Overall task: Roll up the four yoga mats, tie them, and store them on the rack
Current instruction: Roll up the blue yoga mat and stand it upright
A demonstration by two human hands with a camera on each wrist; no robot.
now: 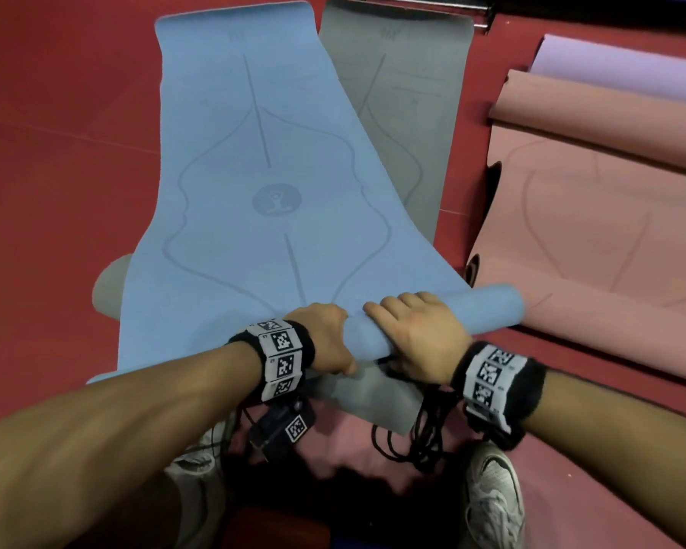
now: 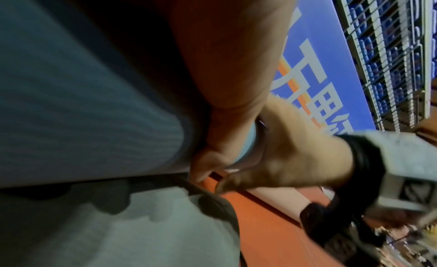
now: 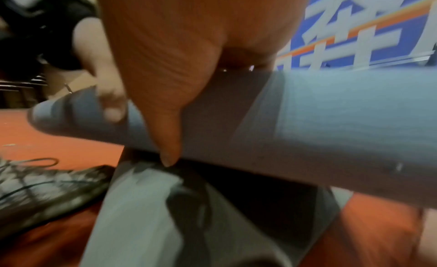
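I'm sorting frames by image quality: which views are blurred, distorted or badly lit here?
Head view: evenly lit and mostly sharp, but wide-angle bending bows the blue mat and forearms. Left wrist view: the left hand fills it in deep shadow; the right hand and background are smeared. Right wrist view: the right hand looms soft and out of focus, the shoe streaked with motion blur.

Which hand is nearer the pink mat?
Right. The right hand grips the blue mat's roll toward its end, which overlaps the pink mat. The left hand grips the roll further left, with the right hand between it and the pink mat.
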